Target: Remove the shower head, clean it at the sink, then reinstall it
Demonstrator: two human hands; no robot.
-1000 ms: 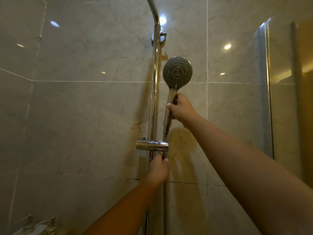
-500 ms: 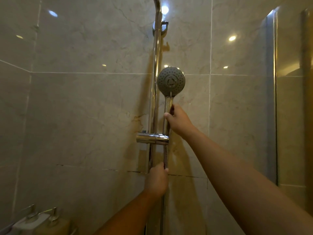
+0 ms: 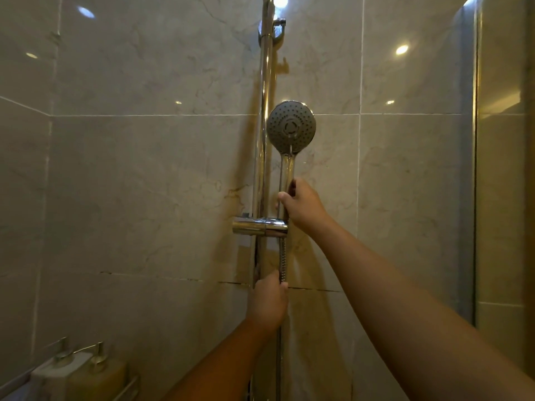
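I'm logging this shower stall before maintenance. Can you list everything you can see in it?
shower head: one, grey face and chrome handle, upright just right of the rail, handle bottom at the holder
hose: one, chrome, hanging below the holder
rail: one, chrome, vertical on the wall
holder: one, chrome, on the rail
wall tiles: several, beige marbled, behind everything
screen frame: one, metal, far right
white pump bottle: one, bottom left
yellow pump bottle: one, beside the white one
left hand: one, grips the hose below the holder
right hand: one, grips the shower head's handle above the holder
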